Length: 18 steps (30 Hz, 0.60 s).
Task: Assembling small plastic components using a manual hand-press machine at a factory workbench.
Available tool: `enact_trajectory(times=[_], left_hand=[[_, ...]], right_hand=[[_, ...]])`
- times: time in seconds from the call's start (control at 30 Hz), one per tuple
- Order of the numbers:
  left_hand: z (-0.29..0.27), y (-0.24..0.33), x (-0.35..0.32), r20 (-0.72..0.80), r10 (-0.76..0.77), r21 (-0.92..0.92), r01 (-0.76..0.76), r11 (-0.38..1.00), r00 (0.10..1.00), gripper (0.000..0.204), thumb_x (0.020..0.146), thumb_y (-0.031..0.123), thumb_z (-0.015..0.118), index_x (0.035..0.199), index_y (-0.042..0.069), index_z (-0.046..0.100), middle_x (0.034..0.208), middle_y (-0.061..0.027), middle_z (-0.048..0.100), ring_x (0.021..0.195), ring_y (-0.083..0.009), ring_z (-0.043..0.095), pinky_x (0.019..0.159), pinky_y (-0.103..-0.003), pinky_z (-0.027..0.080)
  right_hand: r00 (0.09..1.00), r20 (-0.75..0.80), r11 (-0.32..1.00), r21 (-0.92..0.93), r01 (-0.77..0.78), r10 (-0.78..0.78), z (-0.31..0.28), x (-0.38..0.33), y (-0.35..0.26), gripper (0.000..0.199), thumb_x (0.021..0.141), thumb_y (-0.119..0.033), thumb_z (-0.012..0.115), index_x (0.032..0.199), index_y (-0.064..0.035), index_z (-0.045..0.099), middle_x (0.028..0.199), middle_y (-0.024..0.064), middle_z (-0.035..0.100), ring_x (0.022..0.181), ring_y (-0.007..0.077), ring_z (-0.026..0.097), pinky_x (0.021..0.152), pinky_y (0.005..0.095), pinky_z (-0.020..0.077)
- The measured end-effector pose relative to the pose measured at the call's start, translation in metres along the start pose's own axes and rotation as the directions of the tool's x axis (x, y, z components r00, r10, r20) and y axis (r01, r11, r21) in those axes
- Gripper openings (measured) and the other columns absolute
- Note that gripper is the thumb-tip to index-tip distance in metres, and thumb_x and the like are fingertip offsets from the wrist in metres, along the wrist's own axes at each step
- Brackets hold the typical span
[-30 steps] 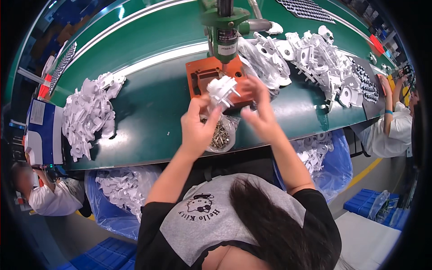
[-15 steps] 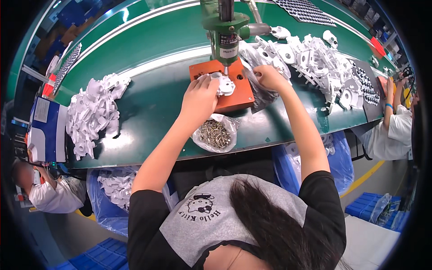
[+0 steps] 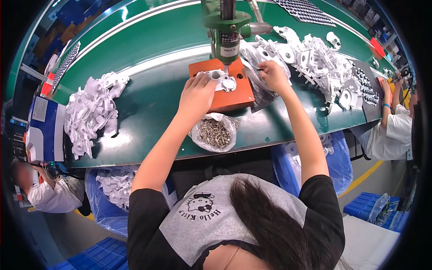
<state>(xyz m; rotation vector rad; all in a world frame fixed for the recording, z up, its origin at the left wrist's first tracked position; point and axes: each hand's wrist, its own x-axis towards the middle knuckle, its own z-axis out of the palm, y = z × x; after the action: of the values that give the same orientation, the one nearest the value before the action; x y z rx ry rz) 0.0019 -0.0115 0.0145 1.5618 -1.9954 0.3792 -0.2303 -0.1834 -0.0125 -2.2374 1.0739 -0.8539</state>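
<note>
A white plastic part (image 3: 228,84) with round rings lies on the orange block fixture (image 3: 236,100), below the spindle of a green bench press (image 3: 228,42). My left hand (image 3: 198,92) is closed over the left end of that part, its fingertips at the edge and the thumb hidden. To the right of the block my right hand (image 3: 274,77) pinches a small dark piece, too small to name, above a clear plastic bag (image 3: 264,98). In front of the block sits an open clear bag of metal screws or pins (image 3: 214,135).
White plastic parts are heaped on the left (image 3: 92,112) and the right (image 3: 315,58) of the green table. A dark tray of small round pieces (image 3: 366,85) lies far right. Lined blue bins (image 3: 105,216) stand below the table edge. Other people work at both sides.
The white part now shows more of its length on the block, as my left fingers have drawn back leftward. My right hand has risen slightly, and a dark piece shows at its fingertips.
</note>
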Motion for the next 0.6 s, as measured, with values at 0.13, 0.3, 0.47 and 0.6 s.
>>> enact_trajectory(times=[0.13,0.3,0.47,0.6], left_hand=[[0.004,0.002,0.004,0.052,0.009,-0.104,-0.003,0.995,0.999,0.017,0.081,0.016,0.063,0.093,0.004,0.059,0.108,-0.0189,0.06,0.107,-0.0351,0.056,0.095,-0.044,0.042],[-0.006,0.006,-0.001,0.141,0.003,-0.08,0.008,0.997,0.99,0.04,0.078,0.04,0.066,0.095,0.004,0.061,0.118,-0.028,0.055,0.115,-0.0393,0.051,0.102,-0.044,0.038],[-0.008,0.008,-0.001,0.162,-0.025,-0.127,0.046,0.991,0.986,0.048,0.074,0.047,0.068,0.097,0.005,0.062,0.12,-0.0273,0.054,0.119,-0.0375,0.048,0.103,-0.044,0.036],[-0.005,0.008,-0.004,0.102,-0.037,-0.156,0.053,0.986,0.994,0.047,0.073,0.046,0.069,0.097,0.006,0.062,0.12,-0.0256,0.055,0.118,-0.0358,0.049,0.103,-0.044,0.037]], right_hand=[[0.999,-0.03,0.991,0.129,-0.028,0.032,-0.001,0.0,-0.022,0.023,0.077,-0.002,0.065,0.099,0.0019,0.064,0.097,0.0086,0.062,0.082,0.0157,0.062,0.074,0.0273,0.0493],[0.985,-0.065,0.963,0.208,0.17,-0.16,0.017,-0.007,-0.086,0.017,0.078,-0.007,0.066,0.093,-0.0005,0.069,0.094,0.0089,0.067,0.083,0.0185,0.063,0.076,0.029,0.0499],[0.862,-0.062,0.864,-0.031,0.502,-0.503,0.039,-0.006,-0.078,0.016,0.074,-0.01,0.069,0.088,-0.0011,0.07,0.093,0.0101,0.067,0.085,0.0243,0.061,0.078,0.0332,0.049],[0.859,0.041,0.852,-0.113,0.512,-0.51,0.033,-0.016,-0.086,0.017,0.076,-0.014,0.067,0.087,-0.0017,0.07,0.091,0.0086,0.066,0.091,0.0264,0.057,0.081,0.0369,0.0464]])
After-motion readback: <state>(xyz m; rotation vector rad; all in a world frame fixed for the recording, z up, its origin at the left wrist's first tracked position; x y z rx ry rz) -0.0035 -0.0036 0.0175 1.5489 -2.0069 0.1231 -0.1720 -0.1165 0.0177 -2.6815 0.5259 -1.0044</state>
